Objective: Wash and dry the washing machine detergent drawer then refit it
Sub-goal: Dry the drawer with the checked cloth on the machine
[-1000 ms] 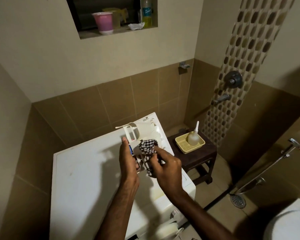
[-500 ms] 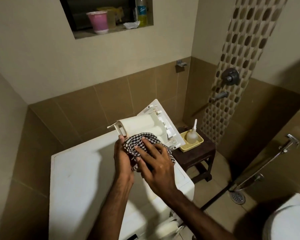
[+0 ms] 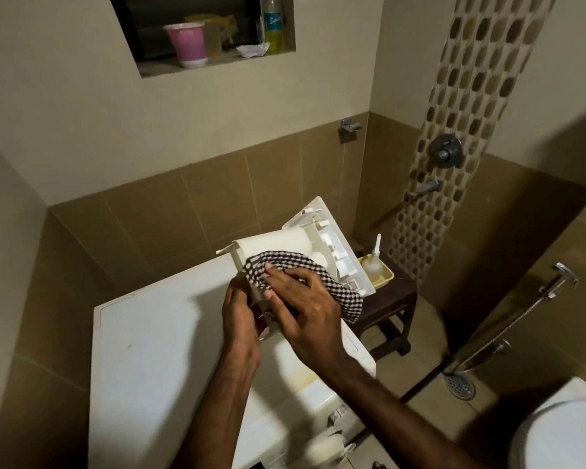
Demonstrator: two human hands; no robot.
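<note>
Drawer (image 3: 278, 243) now tilted up — right hand (image 3: 305, 306), checked cloth (image 3: 305, 269) across it.

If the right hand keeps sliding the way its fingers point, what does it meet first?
The right hand points up-left across the checked cloth; it would probably meet the detergent drawer rear edge, near the left hand. Depth unclear.

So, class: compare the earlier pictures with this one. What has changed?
The detergent drawer was turned so its front panel points away to the right. The right hand spread the checked cloth over it. The left hand kept holding the drawer's near end above the washing machine.
</note>
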